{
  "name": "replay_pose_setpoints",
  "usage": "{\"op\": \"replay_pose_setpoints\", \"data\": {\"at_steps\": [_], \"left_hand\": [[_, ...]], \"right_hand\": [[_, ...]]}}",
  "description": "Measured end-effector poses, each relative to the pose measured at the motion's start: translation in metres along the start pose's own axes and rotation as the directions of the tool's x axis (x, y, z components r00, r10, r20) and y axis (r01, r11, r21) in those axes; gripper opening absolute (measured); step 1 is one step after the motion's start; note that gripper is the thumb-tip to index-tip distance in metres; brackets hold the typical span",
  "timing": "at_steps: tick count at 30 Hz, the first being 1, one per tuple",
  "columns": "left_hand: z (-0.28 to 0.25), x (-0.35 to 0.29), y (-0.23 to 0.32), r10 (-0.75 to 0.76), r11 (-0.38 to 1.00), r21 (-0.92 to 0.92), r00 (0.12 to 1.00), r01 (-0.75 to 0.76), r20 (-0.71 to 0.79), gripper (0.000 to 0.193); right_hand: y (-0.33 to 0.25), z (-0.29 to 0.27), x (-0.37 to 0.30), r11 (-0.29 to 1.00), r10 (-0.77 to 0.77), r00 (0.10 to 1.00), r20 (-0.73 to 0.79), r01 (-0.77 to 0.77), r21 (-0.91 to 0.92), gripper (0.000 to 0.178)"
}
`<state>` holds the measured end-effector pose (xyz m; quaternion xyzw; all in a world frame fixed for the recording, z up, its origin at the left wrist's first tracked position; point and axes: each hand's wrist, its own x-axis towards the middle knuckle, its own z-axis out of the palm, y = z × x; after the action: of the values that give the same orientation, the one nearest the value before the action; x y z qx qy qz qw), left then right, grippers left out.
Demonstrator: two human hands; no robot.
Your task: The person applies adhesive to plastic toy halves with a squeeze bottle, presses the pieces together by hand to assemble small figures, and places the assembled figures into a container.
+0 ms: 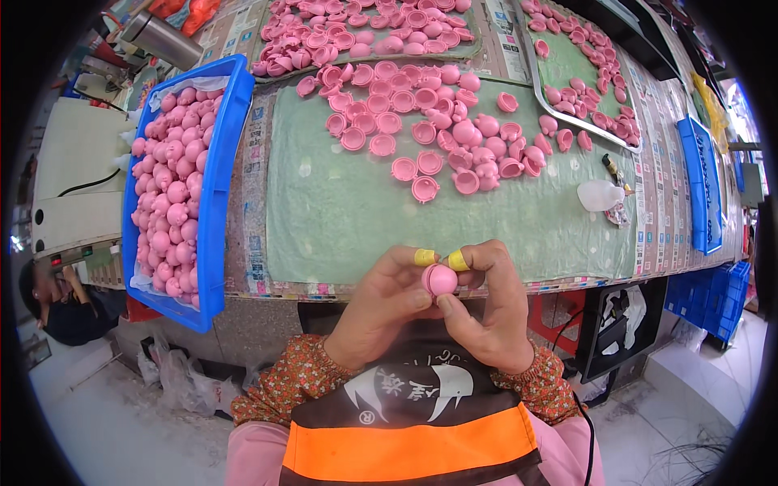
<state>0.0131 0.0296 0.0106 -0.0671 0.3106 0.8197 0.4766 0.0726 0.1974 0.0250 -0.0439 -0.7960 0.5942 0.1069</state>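
Observation:
A round pink plastic ball with a seam is pinched between my two hands, just above the table's front edge. My left hand grips it from the left with thumb and fingers. From the right, my right hand presses it with its thumb below and a finger on top. Yellow tape wraps a fingertip of each hand. Beyond them, many hollow pink half shells lie scattered over the green mat. To the left, a blue tray is heaped with closed pink balls.
A white squeeze bottle lies at the mat's right side. More pink shells fill a tray at the back and a metal-rimmed tray at the back right. A steel flask stands far left. Another person is at the left.

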Motion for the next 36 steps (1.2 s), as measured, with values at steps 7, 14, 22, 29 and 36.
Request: {"op": "replay_pose_setpoints", "data": {"at_steps": [7,14,22,29,36], "left_hand": [[-0.003,-0.001,-0.004,0.041,0.999,-0.007,0.999,-0.041,-0.001,0.039],[-0.011,0.001,-0.009,0.106,0.991,0.078,0.993,-0.109,0.045,0.033],[-0.005,-0.005,-0.002,-0.003,0.985,0.175,1.000,0.002,0.010,0.034],[-0.002,-0.006,-0.002,0.113,0.966,0.225,0.991,-0.127,0.074,0.034],[0.000,-0.010,0.002,0.065,0.977,0.202,0.996,-0.075,0.057,0.034]], "right_hand": [[0.000,0.000,-0.003,0.999,0.022,0.999,0.029,-0.021,-0.033,0.039],[0.013,-0.006,-0.010,0.901,0.191,0.973,0.130,-0.226,0.370,0.033],[0.018,-0.008,-0.007,0.944,0.079,0.996,0.040,-0.088,0.319,0.032],[0.007,-0.004,-0.002,0.982,-0.168,0.985,0.028,0.170,-0.081,0.038],[0.014,0.000,-0.008,0.998,-0.059,0.998,0.002,0.059,-0.003,0.042]]}}
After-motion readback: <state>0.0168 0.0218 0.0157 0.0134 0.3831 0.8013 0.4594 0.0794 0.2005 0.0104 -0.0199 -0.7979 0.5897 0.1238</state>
